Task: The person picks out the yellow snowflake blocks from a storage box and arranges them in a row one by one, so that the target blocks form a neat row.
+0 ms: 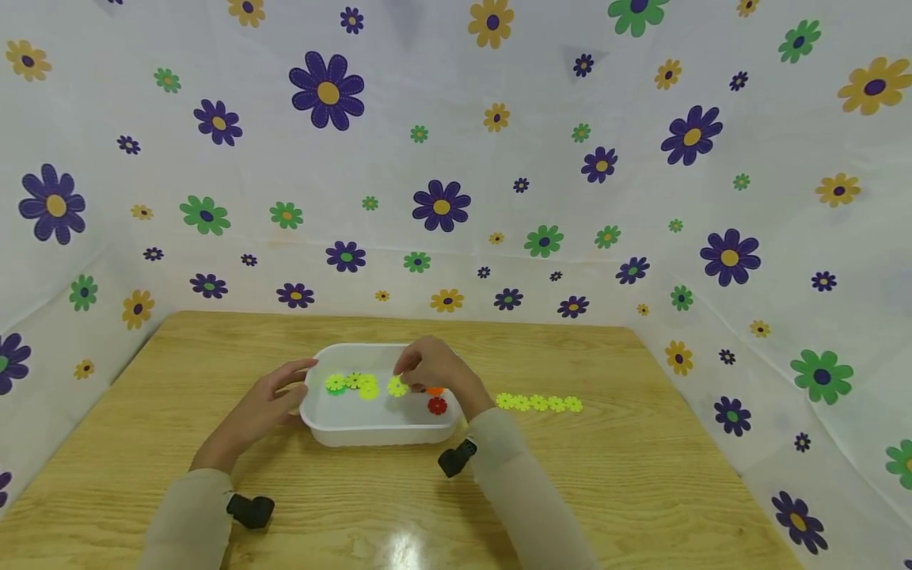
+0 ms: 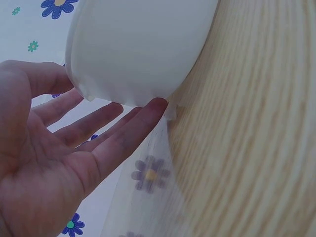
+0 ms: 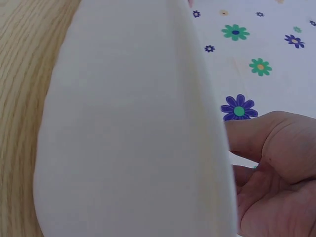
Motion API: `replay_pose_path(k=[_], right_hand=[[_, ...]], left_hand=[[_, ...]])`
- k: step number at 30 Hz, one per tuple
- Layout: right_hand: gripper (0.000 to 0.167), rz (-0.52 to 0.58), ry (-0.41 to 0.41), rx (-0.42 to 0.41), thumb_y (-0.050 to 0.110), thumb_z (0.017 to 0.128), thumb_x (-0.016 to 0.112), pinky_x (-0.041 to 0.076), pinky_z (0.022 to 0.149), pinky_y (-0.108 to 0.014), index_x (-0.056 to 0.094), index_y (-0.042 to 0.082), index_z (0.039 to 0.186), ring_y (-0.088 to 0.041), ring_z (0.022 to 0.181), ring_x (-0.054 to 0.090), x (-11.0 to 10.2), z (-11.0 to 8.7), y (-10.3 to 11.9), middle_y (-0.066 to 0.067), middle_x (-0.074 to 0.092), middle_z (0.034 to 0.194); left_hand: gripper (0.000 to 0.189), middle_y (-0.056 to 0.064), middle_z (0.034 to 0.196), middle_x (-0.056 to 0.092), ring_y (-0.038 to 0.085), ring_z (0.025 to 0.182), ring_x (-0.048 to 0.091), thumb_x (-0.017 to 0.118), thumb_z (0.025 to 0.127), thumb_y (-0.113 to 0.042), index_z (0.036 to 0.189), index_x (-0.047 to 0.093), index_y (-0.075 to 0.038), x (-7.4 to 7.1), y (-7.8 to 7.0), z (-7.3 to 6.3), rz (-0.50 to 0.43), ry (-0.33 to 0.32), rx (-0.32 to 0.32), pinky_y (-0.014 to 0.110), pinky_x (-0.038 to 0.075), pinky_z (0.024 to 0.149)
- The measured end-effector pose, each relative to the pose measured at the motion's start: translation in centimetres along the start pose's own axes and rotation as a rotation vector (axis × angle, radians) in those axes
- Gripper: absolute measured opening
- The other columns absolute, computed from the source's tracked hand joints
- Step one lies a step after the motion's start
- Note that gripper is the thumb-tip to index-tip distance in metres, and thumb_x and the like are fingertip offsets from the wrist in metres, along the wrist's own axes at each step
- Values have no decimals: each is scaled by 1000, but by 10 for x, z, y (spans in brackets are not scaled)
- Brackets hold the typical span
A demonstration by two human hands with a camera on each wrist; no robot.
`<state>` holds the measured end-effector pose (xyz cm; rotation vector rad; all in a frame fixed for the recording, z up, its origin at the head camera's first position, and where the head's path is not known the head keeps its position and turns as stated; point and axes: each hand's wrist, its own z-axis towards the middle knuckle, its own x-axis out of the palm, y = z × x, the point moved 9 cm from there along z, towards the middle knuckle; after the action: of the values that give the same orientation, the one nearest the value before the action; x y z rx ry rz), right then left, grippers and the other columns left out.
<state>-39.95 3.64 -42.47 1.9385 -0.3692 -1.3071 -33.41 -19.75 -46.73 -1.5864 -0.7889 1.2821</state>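
Note:
A white plastic tray (image 1: 385, 435) stands on the table with flower-shaped pieces inside. My left hand (image 1: 264, 408) is at its left end; in the left wrist view, the fingers of that hand (image 2: 54, 163) extend loosely against the tray's end wall (image 2: 133, 54). Reaching over the right side, my right hand (image 1: 438, 368) pinches a yellow flower piece (image 1: 397, 386) inside the tray. In the right wrist view the tray wall (image 3: 123, 123) hides the fingertips. More yellow pieces (image 1: 367, 388) lie in the left half, over a green one. A red piece (image 1: 438, 406) and an orange one (image 1: 435, 391) lie at the right.
A straight row of several yellow flower pieces (image 1: 539, 403) lies on the wooden table (image 1: 342, 507), right of the tray. White cloth with printed flowers (image 1: 385, 158) rises behind the table and along both sides. A small black camera is strapped to each wrist.

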Motion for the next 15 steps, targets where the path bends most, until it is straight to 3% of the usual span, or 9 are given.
replay_pose_path(k=[8, 15], right_hand=[[7, 35, -24, 3, 5, 95, 70, 65, 86, -41, 77, 6, 98, -36, 87, 74, -18, -12, -4, -11, 74, 96], [7, 36, -61, 24, 7, 95, 72, 66, 82, -36, 77, 7, 99, -26, 80, 72, -34, -18, -20, -10, 73, 97]], left_hand=[[59, 30, 166, 27, 57, 145, 40, 49, 110, -28, 163, 28, -12, 1, -1, -1, -1, -1, 5, 52, 61, 97], [59, 30, 165, 27, 57, 144, 40, 49, 110, -27, 163, 28, -12, 1, -1, -1, 6, -4, 8, 52, 61, 97]])
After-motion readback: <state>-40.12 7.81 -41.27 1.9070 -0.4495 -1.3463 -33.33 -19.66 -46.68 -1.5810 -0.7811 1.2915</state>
